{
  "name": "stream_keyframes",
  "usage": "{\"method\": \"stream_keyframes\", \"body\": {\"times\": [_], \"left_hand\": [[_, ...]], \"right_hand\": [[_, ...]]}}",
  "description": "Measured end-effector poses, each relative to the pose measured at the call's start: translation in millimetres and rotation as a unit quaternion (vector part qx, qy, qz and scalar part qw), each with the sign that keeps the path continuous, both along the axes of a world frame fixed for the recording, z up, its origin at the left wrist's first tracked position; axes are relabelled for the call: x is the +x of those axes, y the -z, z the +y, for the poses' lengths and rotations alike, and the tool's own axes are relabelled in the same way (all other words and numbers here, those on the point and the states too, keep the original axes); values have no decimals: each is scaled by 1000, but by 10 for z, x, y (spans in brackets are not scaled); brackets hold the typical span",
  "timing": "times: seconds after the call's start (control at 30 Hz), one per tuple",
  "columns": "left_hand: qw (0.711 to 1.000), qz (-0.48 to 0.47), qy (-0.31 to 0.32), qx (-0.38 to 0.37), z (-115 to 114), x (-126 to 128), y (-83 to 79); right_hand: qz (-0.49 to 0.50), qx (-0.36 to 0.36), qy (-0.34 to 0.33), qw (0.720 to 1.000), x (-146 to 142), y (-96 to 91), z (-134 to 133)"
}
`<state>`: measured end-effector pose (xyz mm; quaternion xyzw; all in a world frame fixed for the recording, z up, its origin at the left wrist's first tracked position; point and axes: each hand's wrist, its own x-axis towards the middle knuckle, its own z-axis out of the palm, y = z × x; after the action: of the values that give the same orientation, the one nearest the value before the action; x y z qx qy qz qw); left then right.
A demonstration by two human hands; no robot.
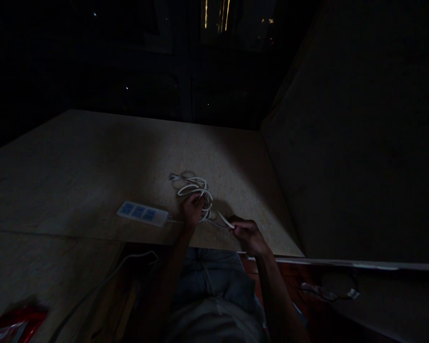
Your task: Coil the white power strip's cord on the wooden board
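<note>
A white power strip (143, 213) with blue socket panels lies on the table, left of my hands. Its white cord (196, 185) is gathered in loose loops, and the plug (174, 177) rests at the far end of them. My left hand (193, 207) is closed around the near side of the loops. To the right, my right hand (248, 233) pinches a bent stretch of the same cord between thumb and fingers. The scene is dim, so fine details of the fingers are hard to make out.
The pale tabletop (93, 152) meets a dark upright panel (353, 157) on the right. A shiny red packet (19, 324) sits at the lower left. Another pale cable (110, 271) crosses the near-left edge. Below the table on the right lies a thin cable with light-coloured ends (329, 293).
</note>
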<state>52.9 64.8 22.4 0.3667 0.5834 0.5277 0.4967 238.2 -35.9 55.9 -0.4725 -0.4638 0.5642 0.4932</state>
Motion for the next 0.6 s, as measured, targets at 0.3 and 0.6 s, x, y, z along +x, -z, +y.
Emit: {"method": "stream_keyframes", "body": {"times": [0.3,0.6], "left_hand": [[1000,7,-1,5,14,8,42],[997,65,5,39,33,-13,120]], "right_hand": [[-41,9,-122,992,218,-275,8],[-246,-31,-79,965,-317,-567,595]]}}
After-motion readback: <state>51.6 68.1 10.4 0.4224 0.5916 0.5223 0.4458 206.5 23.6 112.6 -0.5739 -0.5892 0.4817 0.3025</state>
